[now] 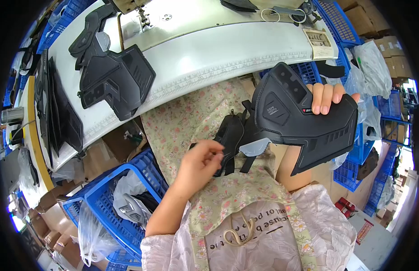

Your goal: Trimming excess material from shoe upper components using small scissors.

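My right hand (326, 98) grips a stiff black moulded panel (324, 131), its fingers hooked over the upper edge and the thumb hidden behind. Joined or lying against the panel's left side is a narrow black padded piece (231, 135) with webbing straps, resting over my lap. My left hand (201, 163) is closed at that piece's left edge, thumb and fingertips pressed together; what they pinch is too small to make out. A translucent grey-white plastic flap (254, 147) shows below the panel, between it and the padded piece.
Ahead is a white sewing table (209, 58) with a sewing machine (144, 18). On it lie a similar black moulded piece (119, 77) and, at the left edge, stacked black panels (60, 108). A blue crate (114, 198) stands at my left; blue crates (349, 174) and plastic bags (372, 67) at right.
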Available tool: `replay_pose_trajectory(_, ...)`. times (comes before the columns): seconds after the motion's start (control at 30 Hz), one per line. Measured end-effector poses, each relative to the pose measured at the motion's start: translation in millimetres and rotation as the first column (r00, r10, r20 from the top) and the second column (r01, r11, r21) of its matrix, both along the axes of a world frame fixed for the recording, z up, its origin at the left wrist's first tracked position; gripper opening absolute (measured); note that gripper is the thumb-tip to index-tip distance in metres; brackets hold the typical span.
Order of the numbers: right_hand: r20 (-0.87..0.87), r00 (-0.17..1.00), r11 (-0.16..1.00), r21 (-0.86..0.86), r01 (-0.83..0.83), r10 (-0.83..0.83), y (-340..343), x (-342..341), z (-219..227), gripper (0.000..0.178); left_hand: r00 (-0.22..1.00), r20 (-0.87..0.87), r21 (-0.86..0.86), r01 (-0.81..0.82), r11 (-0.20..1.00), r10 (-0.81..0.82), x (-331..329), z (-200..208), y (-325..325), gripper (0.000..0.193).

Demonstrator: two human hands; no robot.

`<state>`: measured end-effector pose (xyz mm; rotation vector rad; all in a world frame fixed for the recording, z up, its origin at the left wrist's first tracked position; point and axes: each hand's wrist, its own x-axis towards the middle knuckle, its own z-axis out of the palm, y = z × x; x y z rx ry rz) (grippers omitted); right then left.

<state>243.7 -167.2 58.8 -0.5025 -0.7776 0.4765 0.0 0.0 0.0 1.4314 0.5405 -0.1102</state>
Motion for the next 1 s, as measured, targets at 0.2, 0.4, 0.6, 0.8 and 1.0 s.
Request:
replay_pose_trajectory(0.2, -0.021, 0.998, 0.999, 0.003, 0.051, -0.051, 9.0, -9.4, 3.2, 0.059, 0.919, 0.308, 0.444, 0.091, 0.892, -0.247, 24.3, 9.7, -20.3, 0.015)
replay_pose_trajectory(0.4, -0.02, 0.997, 0.997, -0.013, 0.073, -0.073, 6.4, -7.9, 3.5, 0.059, 0.903, 0.357, 0.515, 0.025, 0.857, -0.241, 25.0, 1.1, -16.2, 0.006)
replay_pose_trajectory(0.6, -0.024, 0.999, 0.998, 0.042, 0.041, -0.04, 5.0, -3.7, -1.1, 0.059, 0.962, -0.107, 0.148, -0.236, 0.961, 0.252, -1.0, -14.6, 19.8, 0.007)
replay_pose_trajectory(0.8, -0.021, 0.999, 0.998, 0.039, 0.048, -0.048, 7.6, -1.9, -3.0, 0.058, 0.994, -0.065, 0.174, -0.073, 0.982, 0.086, -5.3, -16.5, 12.6, 0.008)
replay_pose_trajectory(1.0, -0.036, 0.998, 0.998, 0.026, 0.054, -0.053, 11.7, -6.1, 1.1, 0.058, 0.991, 0.053, 0.254, 0.103, 0.962, -0.12, 18.5, -3.6, -13.7, 0.014)
